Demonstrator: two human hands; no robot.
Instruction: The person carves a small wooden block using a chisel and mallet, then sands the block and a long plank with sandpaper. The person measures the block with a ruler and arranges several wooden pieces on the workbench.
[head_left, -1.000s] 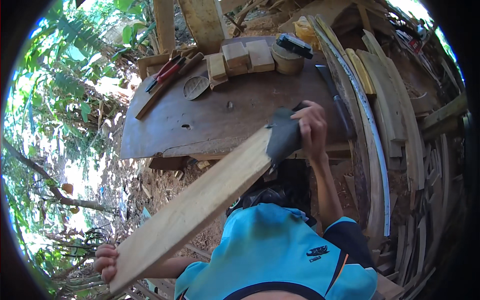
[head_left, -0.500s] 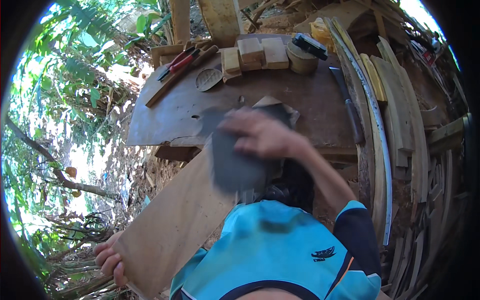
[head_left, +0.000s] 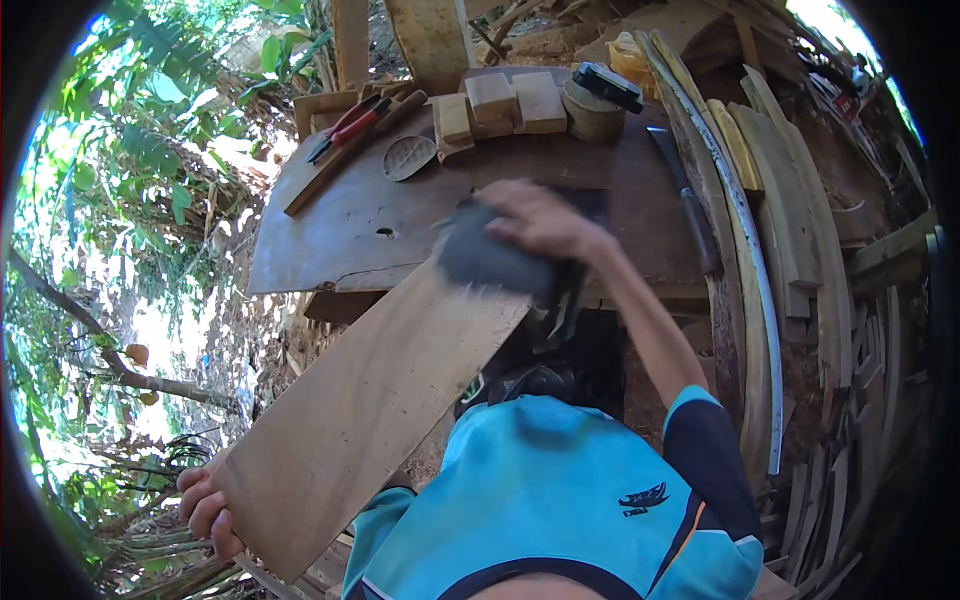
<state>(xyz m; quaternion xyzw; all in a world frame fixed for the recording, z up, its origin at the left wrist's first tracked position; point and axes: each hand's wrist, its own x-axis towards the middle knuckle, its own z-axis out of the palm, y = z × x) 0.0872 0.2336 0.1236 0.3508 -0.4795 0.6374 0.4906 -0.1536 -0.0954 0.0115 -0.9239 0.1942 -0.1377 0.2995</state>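
Observation:
A long flat wooden board [head_left: 365, 405] slants from my lower left up to the workbench, its far end at the bench's front edge. My left hand [head_left: 208, 508] grips the near end, fingers wrapped round the edge. Over the far end, my right hand [head_left: 540, 222] holds a dark grey sheet of sandpaper [head_left: 490, 260] flat against the wood. Motion blurs the hand and the sheet somewhat. The sheet hides the board's far end.
On the brown workbench [head_left: 330, 235] lie pliers with red handles [head_left: 358, 125], a round wooden disc [head_left: 409, 158], several wooden blocks [head_left: 490, 98] and a dark-handled knife [head_left: 692, 215]. A black device [head_left: 608, 88] tops a round wooden piece. Long planks [head_left: 790, 200] lean at right.
My right hand and the sandpaper have slid away from me toward the board's far end, uncovering more wood. The board has shifted slightly; my left hand keeps its grip.

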